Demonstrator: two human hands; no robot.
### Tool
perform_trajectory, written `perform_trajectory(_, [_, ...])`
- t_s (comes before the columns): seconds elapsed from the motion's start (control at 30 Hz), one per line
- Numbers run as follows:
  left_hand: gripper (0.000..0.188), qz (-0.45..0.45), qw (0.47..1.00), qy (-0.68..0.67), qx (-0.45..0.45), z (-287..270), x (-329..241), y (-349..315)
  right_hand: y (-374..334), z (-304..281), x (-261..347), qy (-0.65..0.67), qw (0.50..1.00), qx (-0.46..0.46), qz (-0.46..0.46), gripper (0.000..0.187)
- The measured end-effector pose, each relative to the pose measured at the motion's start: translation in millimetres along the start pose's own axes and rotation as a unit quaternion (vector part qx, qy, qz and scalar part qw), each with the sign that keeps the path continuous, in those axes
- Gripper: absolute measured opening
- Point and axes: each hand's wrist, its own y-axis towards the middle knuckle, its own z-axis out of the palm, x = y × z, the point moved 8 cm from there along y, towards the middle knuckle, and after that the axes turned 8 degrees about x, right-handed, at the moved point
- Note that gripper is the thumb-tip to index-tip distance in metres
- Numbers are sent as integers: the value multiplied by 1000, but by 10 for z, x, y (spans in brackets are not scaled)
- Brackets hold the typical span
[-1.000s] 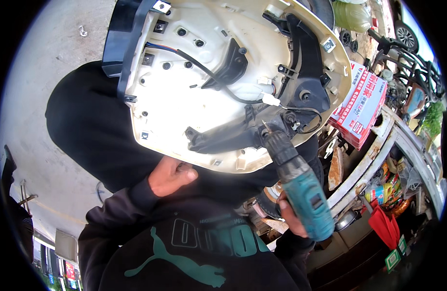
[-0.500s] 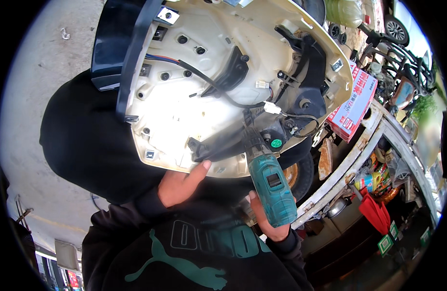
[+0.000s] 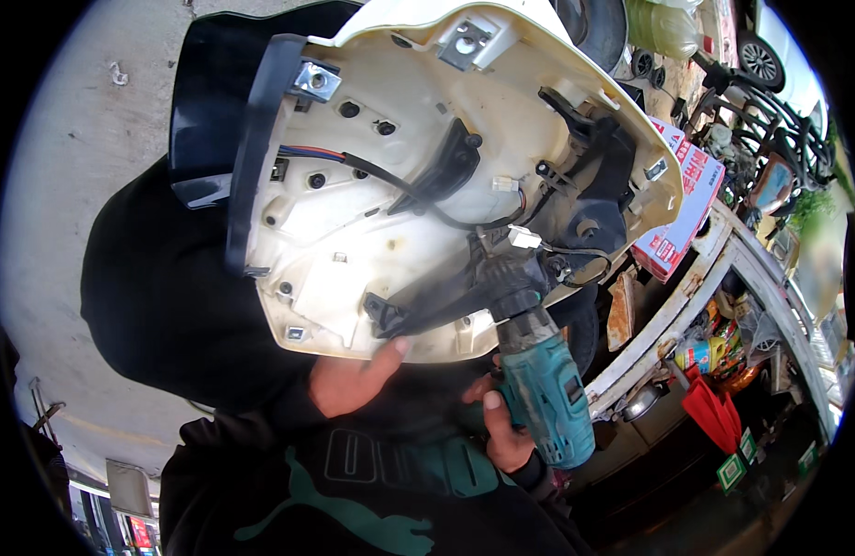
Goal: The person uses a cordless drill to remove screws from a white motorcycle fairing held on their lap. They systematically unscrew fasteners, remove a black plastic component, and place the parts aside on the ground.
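Across my lap lies a cream-white molded plastic fairing (image 3: 307,269), like a scooter's body panel, hollow side up. My left hand (image 3: 353,378) grips its near rim, thumb at the edge and the fingers hidden underneath. In my right hand (image 3: 509,435) is a teal cordless drill (image 3: 550,394), its black chuck end (image 3: 515,283) over the fairing's near right part; where the tip meets it I cannot tell. Inside the shell run a cable (image 3: 381,167) with red and blue wires, a white connector (image 3: 523,237) and a black plastic bracket (image 3: 599,167).
A glossy dark panel (image 3: 205,102) adjoins the fairing's left side. To the right are a red-and-white box (image 3: 682,213), a rusty white metal frame (image 3: 659,324) and a red cloth-like item (image 3: 713,408). A yellowish plastic jug (image 3: 659,26) and a parked car (image 3: 787,46) are farther off.
The fairing has shifted a little toward me, with my left hand still at its rim. The drill has moved right and toward me and tilted, showing more of its side and chuck.
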Motion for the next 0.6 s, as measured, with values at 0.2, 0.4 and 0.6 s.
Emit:
perform_trajectory(0.2, [30, -72, 986, -61, 138, 115, 166, -230, -80, -168, -259, 356, 933, -4, -59, 57])
perform_trajectory(0.4, [31, -23, 992, 81, 96, -156, -452, -761, -20, 186, -371, 620, 724, 275, -124, 68])
perform_trajectory(0.6, [32, 365, 848, 377, -81, 493, -1843, -577, -102, 284, -184, 712, 555, 362, -232, 115])
